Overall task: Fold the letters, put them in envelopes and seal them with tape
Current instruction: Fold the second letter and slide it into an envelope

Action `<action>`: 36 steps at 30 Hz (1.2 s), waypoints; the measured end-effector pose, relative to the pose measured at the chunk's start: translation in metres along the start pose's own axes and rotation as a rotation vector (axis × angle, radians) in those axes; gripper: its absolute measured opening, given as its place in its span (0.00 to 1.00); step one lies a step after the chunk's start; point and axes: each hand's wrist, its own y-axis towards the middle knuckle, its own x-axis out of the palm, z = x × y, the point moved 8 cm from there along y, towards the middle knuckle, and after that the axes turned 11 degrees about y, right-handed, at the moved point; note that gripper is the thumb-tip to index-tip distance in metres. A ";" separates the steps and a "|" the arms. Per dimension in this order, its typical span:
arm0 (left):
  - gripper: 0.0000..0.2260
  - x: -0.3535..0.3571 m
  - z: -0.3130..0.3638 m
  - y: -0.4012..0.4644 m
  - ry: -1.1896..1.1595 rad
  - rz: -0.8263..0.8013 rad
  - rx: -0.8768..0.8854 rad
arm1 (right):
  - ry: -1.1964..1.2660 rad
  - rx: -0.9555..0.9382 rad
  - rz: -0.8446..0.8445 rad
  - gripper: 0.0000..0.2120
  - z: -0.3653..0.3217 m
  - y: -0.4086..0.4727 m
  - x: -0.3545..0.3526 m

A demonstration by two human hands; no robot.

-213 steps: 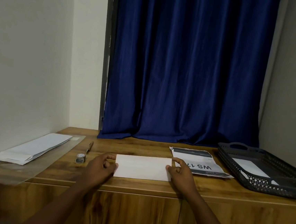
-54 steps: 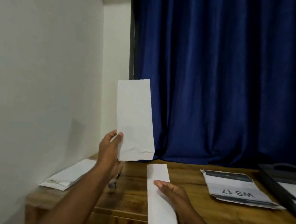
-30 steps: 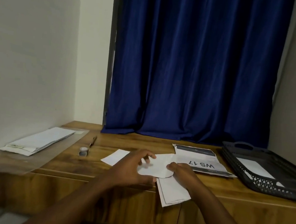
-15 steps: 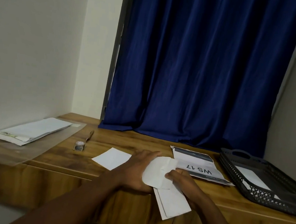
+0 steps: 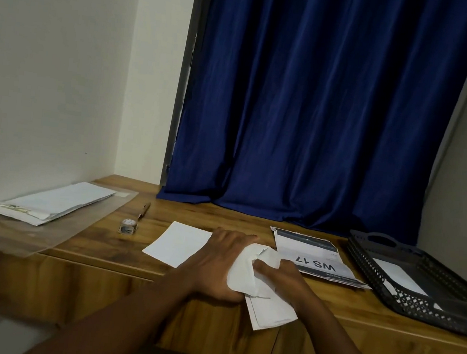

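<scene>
A white envelope [image 5: 179, 243] lies on the wooden table [image 5: 105, 253] with its right end lifted and bulging open. My left hand [image 5: 218, 266] grips that open end from the left. A folded letter [image 5: 270, 311] sticks out past the table's front edge toward me, its far end at the envelope's mouth. My right hand [image 5: 285, 281] pinches the paper there, thumb on top. How far the letter is inside is hidden by my hands. A small tape roll [image 5: 128, 226] stands to the left of the envelope.
A pen [image 5: 144, 211] lies behind the tape roll. A stack of envelopes [image 5: 53, 202] rests on a clear plastic sleeve [image 5: 58, 234] at the far left. A printed "WS 17" mailer [image 5: 315, 260] lies right of my hands. A black mesh tray [image 5: 414, 302] holds a white sheet [image 5: 399, 275].
Since a second ago my left hand has closed tighter on the envelope's open end, which now bulges and creases more. My right hand stays at the mouth with the letter.
</scene>
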 end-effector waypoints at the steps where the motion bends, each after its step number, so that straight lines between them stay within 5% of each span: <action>1: 0.53 -0.001 -0.002 -0.001 -0.030 0.014 -0.015 | -0.027 -0.001 -0.005 0.20 -0.002 -0.001 -0.001; 5: 0.53 -0.001 -0.010 -0.003 -0.091 0.058 -0.068 | -0.072 0.000 -0.100 0.21 -0.006 -0.007 -0.009; 8: 0.53 0.001 -0.012 -0.003 -0.075 0.058 -0.076 | -0.112 -0.054 -0.069 0.09 -0.010 -0.012 -0.035; 14: 0.52 0.000 -0.013 -0.004 -0.084 0.090 -0.088 | -0.227 -0.230 0.028 0.34 -0.045 -0.035 -0.095; 24: 0.50 -0.013 -0.009 -0.008 0.046 0.241 -0.094 | -0.443 -0.213 -0.155 0.03 -0.057 -0.059 -0.069; 30: 0.49 -0.011 -0.009 -0.008 0.055 0.258 -0.077 | -0.755 -0.137 -0.164 0.16 -0.056 -0.046 -0.056; 34: 0.50 -0.009 -0.009 -0.007 0.065 0.255 -0.069 | -0.862 -0.088 -0.245 0.09 -0.062 -0.034 -0.047; 36: 0.50 -0.009 -0.009 -0.008 0.072 0.256 -0.071 | -0.913 -0.063 -0.257 0.15 -0.065 -0.025 -0.044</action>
